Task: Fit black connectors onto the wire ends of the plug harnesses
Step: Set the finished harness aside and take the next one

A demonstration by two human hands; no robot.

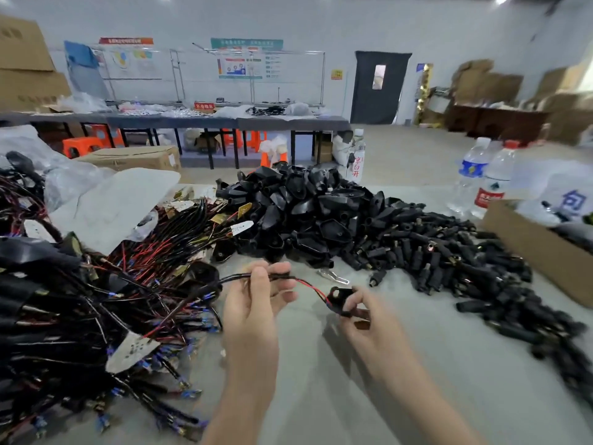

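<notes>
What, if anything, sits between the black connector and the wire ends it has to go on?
Nothing visible. The left hand pinches the harness cable; its red and black wires run through open air straight to the black connector gripped by the right hand.

Table top (321,380): grey, matt, smooth.
Shell heap (298,213), 12 o'clock: black moulded plastic, glossy.
Barrel plugs (449,261), 3 o'clock: black plastic, matt, with brassy metal tips.
Harness heap (80,316), 9 o'clock: smooth red and black insulation, blue plastic sleeves.
Box (539,252), 3 o'clock: brown cardboard, matt.
Bottles (471,181), 1 o'clock: clear plastic.
Wire (308,284) pinched by the left hand (256,303): smooth insulation.
Connector (338,295) held in the right hand (369,319): black plastic, slight sheen.
</notes>
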